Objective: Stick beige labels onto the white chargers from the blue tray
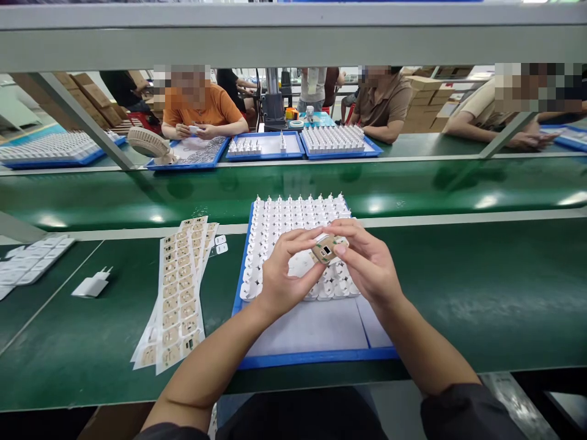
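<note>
Above the tray, both of my hands hold one small plug-in charger [324,249], its face covered by a beige label with dark cutouts. My left hand [290,264] pinches it between thumb and fingers from the left. On the other side, my right hand [370,260] has its fingers over the top edge and its thumb pressed on the label. Beneath them, rows of white chargers [284,214] stand with pins up in a blue-rimmed tray [316,360]. Left of the tray lie overlapping sheets of beige labels [183,287].
A single white charger [93,285] lies at the left, near a stack of white pieces [34,263]. Across the green belt [206,192], people sit at more blue trays [339,142] and a small fan [149,143]. A metal beam [293,46] crosses overhead.
</note>
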The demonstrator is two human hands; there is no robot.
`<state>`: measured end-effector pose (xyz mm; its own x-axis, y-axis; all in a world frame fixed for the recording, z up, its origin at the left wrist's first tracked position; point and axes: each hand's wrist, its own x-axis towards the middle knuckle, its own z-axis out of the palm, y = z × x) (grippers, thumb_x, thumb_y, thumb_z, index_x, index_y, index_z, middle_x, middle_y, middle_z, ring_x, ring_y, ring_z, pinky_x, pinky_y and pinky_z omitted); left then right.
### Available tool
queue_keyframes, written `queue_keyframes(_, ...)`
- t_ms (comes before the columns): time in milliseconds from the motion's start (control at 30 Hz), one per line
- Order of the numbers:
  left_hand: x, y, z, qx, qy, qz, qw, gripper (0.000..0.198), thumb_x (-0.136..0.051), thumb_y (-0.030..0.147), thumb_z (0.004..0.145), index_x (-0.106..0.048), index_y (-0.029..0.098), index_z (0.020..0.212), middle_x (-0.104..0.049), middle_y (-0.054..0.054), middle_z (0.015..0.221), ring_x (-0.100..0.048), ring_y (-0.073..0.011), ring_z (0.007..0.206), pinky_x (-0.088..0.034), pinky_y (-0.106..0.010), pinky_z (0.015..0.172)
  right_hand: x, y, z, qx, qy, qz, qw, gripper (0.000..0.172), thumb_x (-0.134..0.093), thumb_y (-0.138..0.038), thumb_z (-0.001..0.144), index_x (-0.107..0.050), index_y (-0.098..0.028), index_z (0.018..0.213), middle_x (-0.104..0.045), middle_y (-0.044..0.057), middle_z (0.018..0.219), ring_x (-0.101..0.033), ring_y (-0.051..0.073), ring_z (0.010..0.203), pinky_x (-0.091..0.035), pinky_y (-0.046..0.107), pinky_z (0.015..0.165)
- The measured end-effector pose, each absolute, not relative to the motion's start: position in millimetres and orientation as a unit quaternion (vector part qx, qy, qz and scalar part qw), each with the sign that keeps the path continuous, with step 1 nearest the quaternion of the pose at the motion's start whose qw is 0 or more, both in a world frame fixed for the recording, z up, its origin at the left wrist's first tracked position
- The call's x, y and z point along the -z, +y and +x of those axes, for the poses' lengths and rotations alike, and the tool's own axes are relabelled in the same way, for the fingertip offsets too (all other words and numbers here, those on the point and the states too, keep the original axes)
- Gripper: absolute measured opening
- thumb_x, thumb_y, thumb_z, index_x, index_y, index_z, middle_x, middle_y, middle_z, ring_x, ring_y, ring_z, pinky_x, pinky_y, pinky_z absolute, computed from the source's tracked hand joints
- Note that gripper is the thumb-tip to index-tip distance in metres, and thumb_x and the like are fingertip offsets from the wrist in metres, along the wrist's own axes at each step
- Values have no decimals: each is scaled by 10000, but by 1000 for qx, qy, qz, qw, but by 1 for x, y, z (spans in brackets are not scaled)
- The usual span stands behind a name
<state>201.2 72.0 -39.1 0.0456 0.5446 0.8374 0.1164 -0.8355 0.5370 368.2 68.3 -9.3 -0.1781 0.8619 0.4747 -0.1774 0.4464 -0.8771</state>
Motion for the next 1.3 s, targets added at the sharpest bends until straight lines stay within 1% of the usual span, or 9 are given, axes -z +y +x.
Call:
queue_keyframes(100,40,71,203,-662,232,665,256,411,-764,99,837,-574,221,1180,-697,-125,1255,-659,-243,1235,-611,-426,978,6,66,368,-458,-637,-264,561,315,-673,-219,928,-740,-371,1196,-581,51,1217,-561,237,1214,-569,364,920)
queue_keyframes(167,40,71,204,-663,231,660,267,386,-761,117,847,-570,215,1167,-693,-128,1249,-660,-240,1236,-620,-403,958,5,65,366,-439,-649,-278,556,342,-689,-201,912,-725,-374,1204,-566,51,1222,-566,230,1191,-578,349,881)
queue_keyframes(300,41,73,205,-652,238,708,130,365,-731,86,852,-569,212,1154,-719,-115,1211,-655,-215,1183,-594,-432,971,7,61,358,-363,-663,-320,571,403,-763,-149,832,-699,-362,1169,-536,41,1182,-560,211,1140,-563,317,842)
queue_keyframes(433,39,73,204,-632,234,738,20,387,-734,71,849,-551,212,1159,-735,-101,1187,-658,-193,1135,-597,-400,926,11,60,355,-377,-628,-308,607,187,-682,-200,906,-733,-319,1042,-586,44,1085,-590,210,1090,-566,334,841)
queue_keyframes(533,37,73,204,-622,232,748,-14,389,-738,74,845,-542,221,1147,-743,-97,1174,-667,-194,1123,-600,-392,908,13,63,356,-399,-608,-301,617,126,-660,-241,915,-747,-305,980,-621,46,1059,-602,220,1093,-565,359,869)
queue_keyframes(900,37,73,202,-611,216,758,-72,404,-749,89,846,-523,236,1147,-740,-98,1183,-658,-196,1117,-608,-372,902,16,61,357,-429,-595,-282,619,165,-662,-217,903,-766,-326,970,-623,36,1062,-586,211,1090,-504,351,921)
queue_keyframes(1067,37,73,200,-620,215,752,-60,393,-752,82,839,-528,205,1137,-742,-123,1170,-653,-195,1119,-604,-373,902,11,64,357,-455,-577,-289,614,205,-645,-223,866,-801,-322,955,-645,48,1061,-607,236,1093,-505,418,984)
queue_keyframes(1200,37,73,199,-622,243,745,-10,423,-754,134,853,-506,236,1179,-737,-107,1212,-657,-202,1124,-596,-404,888,7,67,363,-472,-601,-288,576,277,-695,-243,821,-784,-340,1065,-638,52,1150,-601,263,1151,-552,413,921)
queue_keyframes(1300,36,74,198,-612,243,752,-12,438,-748,130,854,-498,230,1199,-733,-127,1232,-650,-211,1108,-590,-407,869,2,66,370,-421,-648,-297,561,252,-683,-257,887,-757,-345,1112,-652,46,1156,-616,246,1120,-556,384,870)
